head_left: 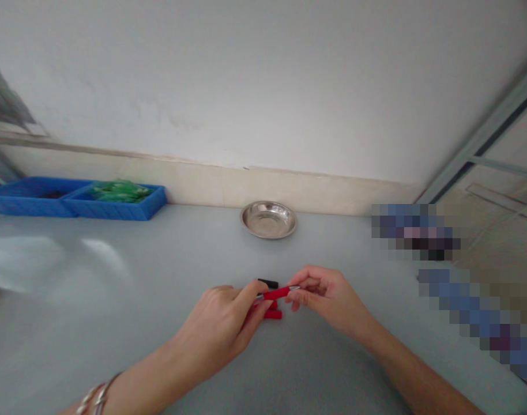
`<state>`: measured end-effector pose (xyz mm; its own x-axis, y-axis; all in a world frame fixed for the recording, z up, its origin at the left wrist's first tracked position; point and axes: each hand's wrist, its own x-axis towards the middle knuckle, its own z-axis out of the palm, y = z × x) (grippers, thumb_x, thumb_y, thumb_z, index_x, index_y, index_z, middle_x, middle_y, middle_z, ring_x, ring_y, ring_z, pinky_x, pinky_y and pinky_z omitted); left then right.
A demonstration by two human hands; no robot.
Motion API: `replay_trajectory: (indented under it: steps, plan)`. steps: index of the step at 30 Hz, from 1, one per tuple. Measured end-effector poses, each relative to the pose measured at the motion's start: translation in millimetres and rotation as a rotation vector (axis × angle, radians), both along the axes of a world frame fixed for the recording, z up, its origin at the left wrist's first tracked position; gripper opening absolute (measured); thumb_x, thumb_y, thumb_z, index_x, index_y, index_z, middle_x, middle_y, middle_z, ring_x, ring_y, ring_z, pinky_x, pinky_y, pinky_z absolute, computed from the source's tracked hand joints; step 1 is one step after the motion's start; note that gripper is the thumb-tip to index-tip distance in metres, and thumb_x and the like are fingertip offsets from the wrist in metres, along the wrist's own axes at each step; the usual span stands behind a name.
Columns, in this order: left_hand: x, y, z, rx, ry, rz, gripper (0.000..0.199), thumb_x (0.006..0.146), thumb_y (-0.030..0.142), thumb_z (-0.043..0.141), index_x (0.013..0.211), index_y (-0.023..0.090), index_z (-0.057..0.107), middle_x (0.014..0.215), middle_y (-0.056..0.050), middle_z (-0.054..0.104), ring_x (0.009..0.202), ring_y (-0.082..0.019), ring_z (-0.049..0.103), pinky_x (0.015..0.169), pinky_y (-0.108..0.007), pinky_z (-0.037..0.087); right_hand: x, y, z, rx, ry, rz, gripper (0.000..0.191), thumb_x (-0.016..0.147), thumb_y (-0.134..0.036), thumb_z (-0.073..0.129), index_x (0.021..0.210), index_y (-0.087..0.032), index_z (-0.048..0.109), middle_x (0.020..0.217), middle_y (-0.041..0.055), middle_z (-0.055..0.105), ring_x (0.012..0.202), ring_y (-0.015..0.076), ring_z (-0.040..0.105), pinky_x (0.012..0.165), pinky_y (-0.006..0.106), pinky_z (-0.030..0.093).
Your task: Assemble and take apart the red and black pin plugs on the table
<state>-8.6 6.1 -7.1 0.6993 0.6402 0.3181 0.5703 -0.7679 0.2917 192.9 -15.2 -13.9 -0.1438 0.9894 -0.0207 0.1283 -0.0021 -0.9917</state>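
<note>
Between my two hands lies a slim red pen [275,294] with silver-coloured ends, held slightly tilted, its right end a little higher. My left hand [229,314] is closed around its left end, thumb and forefinger pinching it. The fingers of my right hand [319,291] pinch the silver tip at the right end. Just below the pen, on the table, red cylindrical pieces [273,314] lie partly hidden by my left fingers. A short black cylindrical piece [268,283] lies just behind the pen.
A shallow round metal dish [268,235] stands by the wall on the grey table [181,253]. Blue plastic bins [112,211] sit at the back left, one holding green plastic-looking pieces, the other something dark. Blurred-out areas lie along the right edge, beside a metal frame [475,138].
</note>
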Motion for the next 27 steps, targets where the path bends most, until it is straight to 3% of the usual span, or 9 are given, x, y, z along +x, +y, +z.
replay_trajectory:
  steps: [16, 27]
  plan:
    - [0.6, 0.3, 0.0, -0.102, -0.052, 0.006, 0.016, 0.093, 0.024, 0.033, 0.097, 0.021, 0.048, 0.076, 0.001, 0.067, 0.063, -0.014, 0.064, 0.056, -0.022, 0.045, -0.6, 0.2, 0.9, 0.037, -0.038, -0.013, 0.017, 0.069, -0.029, 0.067, 0.077, -0.017, 0.058, 0.064, -0.0005, 0.065, 0.057, 0.0121, 0.061, 0.056, 0.024, 0.046]
    - [0.0, -0.4, 1.6, -0.076, -0.025, 0.015, 0.016, 0.093, 0.024, 0.032, 0.096, 0.02, 0.047, 0.074, -0.001, 0.066, 0.063, -0.014, 0.063, 0.055, -0.022, 0.045, 0.0, -1.9, 2.9, 0.109, -0.246, 0.004, 0.018, 0.078, -0.034, 0.058, 0.079, -0.016, 0.06, 0.062, -0.0001, 0.06, 0.057, 0.0118, 0.053, 0.053, 0.023, 0.039]
